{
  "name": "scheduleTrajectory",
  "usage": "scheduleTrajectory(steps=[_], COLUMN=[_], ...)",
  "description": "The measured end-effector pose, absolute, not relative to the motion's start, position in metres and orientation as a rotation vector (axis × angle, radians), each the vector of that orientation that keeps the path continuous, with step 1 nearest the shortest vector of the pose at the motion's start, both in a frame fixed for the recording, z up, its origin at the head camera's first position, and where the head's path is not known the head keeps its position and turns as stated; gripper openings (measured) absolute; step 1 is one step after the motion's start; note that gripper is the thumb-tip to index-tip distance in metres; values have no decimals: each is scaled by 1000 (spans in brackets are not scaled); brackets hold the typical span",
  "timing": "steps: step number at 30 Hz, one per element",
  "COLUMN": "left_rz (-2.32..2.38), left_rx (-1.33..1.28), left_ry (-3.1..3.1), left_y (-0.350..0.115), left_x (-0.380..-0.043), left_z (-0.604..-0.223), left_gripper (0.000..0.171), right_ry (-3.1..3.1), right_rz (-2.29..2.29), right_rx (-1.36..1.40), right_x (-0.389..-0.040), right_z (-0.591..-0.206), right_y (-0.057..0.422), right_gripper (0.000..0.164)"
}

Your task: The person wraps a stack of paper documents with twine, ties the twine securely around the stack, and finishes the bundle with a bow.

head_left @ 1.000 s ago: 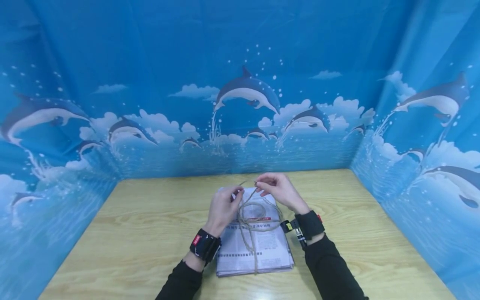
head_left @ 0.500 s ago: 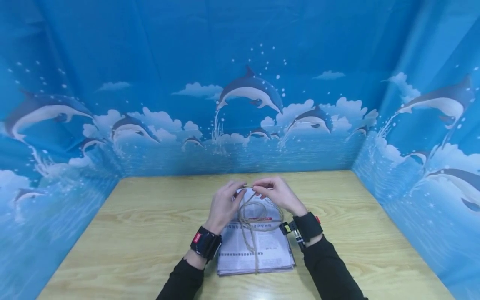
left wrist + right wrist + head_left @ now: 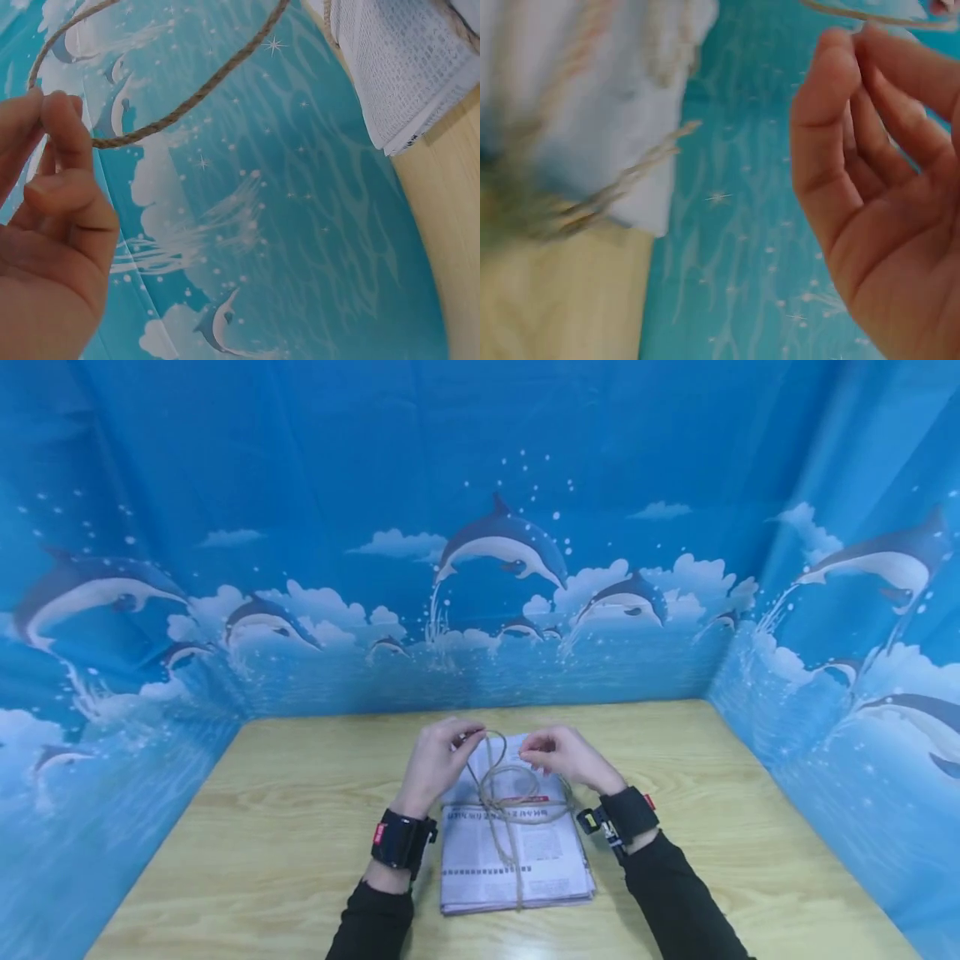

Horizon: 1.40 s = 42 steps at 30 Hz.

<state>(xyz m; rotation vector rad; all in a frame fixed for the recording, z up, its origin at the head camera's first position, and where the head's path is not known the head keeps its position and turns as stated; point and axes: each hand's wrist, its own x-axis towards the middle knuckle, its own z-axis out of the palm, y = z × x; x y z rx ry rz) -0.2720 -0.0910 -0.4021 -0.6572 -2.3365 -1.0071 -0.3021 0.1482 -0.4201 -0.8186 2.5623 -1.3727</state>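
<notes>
A stack of folded newspapers (image 3: 480, 852) lies on the table, with twine (image 3: 513, 835) crossing its top and a loose coil over the crossing. My left hand (image 3: 442, 756) pinches the twine between thumb and fingers above the far left part of the stack. From that hand, the pinched brown twine (image 3: 187, 101) curves away in a loop in the left wrist view. My right hand (image 3: 570, 756) is to the right of the loop, thumb tip and forefinger meeting. No twine is seen between the fingertips in the right wrist view, where my right hand (image 3: 885, 172) shows curled fingers.
The wood-grain table (image 3: 300, 827) extends around the stack. A blue curtain with dolphins (image 3: 450, 668) stands along the back and both sides. A frayed twine end (image 3: 652, 154) sticks out by the stack's edge. Both wrists wear black bands.
The hands came close together over the twine, then moved apart. My left hand drew the twine leftward into a rounded loop, while my right hand moved off the twine to the right and nearer.
</notes>
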Motion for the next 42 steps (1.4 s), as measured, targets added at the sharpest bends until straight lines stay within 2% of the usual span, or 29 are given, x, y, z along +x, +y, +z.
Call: scheduleTrajectory(steps=[7,13,15,19,25,34,40,42], left_rz=[-1009,-1014,-1014,-1005,-996,-978,-968,-979], left_rx=[-676,-713,-728,-721,-701,-717,-762,-775], left_ry=[-2327,-2299,-2291,-2300,-2330,-2321,-2284,-2272], left_y=[-90,-88,-88,-90,-92,-91,-86,-84], left_x=[-268,-267,-267,-267,-267,-268,-268,-267], left_z=[-400,-398,-397,-398,-399,-400,-400,-400], left_gripper=[14,14,14,14,15,14,13,13], right_ry=[2504,2588,2554,2469,2510,2594,2607,2613], right_rz=[-971,-731,-733,-742,-663,-676,-678,-695], right_rx=[-1069,-1132,-1180,-1215,-1058,-1012,-1134,-1166], right_x=[-285,-272,-273,-277,-283,-272,-272,-273], right_z=[-445,-448,-444,-432,-426,-433,-441,-440], right_y=[137,122,126,142,163,134,122,123], right_gripper=[9,9,5,12,9,23,4,6])
